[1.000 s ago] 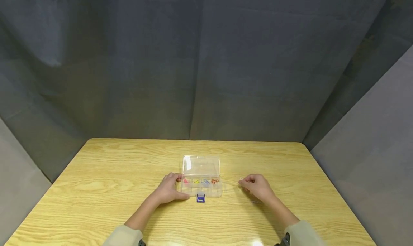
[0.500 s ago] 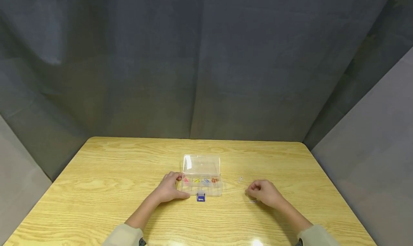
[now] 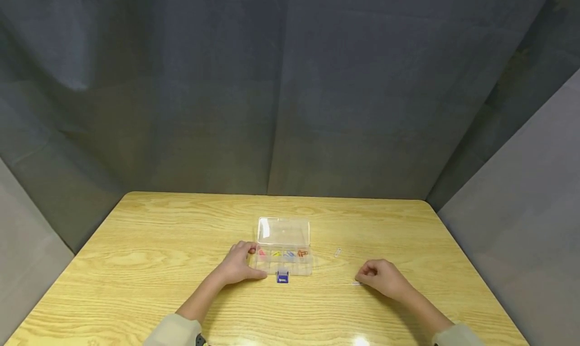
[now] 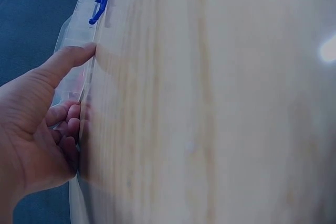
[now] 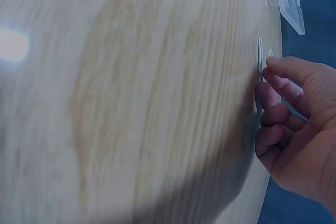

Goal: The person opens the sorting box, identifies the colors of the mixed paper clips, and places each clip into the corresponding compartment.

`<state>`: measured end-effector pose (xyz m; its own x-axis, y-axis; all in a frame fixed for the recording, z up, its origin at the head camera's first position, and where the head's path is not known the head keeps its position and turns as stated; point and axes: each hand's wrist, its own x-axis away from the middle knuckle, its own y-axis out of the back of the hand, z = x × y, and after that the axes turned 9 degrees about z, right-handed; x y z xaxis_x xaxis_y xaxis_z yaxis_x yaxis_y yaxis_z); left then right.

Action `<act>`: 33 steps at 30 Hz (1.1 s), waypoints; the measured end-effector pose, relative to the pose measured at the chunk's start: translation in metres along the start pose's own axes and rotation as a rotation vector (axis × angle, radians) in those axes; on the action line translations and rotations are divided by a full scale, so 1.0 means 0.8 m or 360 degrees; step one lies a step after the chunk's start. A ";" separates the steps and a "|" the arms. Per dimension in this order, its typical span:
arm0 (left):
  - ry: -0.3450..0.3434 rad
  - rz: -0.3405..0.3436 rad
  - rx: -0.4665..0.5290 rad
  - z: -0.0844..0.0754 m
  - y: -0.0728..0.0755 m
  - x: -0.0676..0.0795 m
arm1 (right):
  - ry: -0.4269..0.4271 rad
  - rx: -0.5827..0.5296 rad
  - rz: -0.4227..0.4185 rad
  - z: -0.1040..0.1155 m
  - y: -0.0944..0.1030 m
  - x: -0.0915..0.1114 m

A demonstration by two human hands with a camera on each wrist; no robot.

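Observation:
A clear compartment box lies mid-table with its lid open and a blue latch at its near side. Pink, yellow, blue and orange paper clips sit in its back row. My left hand grips the box's left end, the thumb along its near wall. To the right, my right hand is curled on the table. Its thumb and forefinger tip pinch a white paper clip, seen edge-on, still flat on the wood.
A second pale paper clip lies loose on the wooden table between the box and my right hand. Dark cloth hangs behind the table's far edge, and grey panels stand at both sides.
My right hand drew back from beside the box toward the near right, uncovering one pale clip and reaching the other. The left hand and box stayed put.

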<state>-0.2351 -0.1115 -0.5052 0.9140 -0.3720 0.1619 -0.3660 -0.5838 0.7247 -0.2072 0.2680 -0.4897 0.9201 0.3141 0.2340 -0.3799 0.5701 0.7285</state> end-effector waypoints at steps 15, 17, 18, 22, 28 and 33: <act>0.0000 0.0002 0.0006 0.001 0.000 0.000 | 0.0126 -0.0022 0.0165 -0.004 0.006 0.002; 0.0001 0.0008 0.0010 0.001 0.000 0.000 | 0.0137 -0.0030 0.0173 -0.004 0.006 0.002; -0.0003 0.0010 0.0014 0.001 0.000 0.001 | 0.0138 -0.0037 0.0179 -0.005 0.006 0.002; -0.0004 0.0012 0.0032 0.000 0.000 0.001 | 0.0133 -0.0104 0.0212 -0.004 0.005 0.003; 0.0005 0.0007 0.0027 -0.001 0.001 0.001 | 0.0081 -0.0246 0.0212 0.002 0.002 -0.002; 0.0004 -0.0004 0.0011 -0.001 0.001 0.000 | 0.0082 -0.0300 0.0199 0.015 -0.005 -0.010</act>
<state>-0.2351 -0.1115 -0.5045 0.9155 -0.3684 0.1618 -0.3646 -0.5897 0.7207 -0.2119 0.2543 -0.4866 0.8605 0.4267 0.2782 -0.5061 0.6546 0.5616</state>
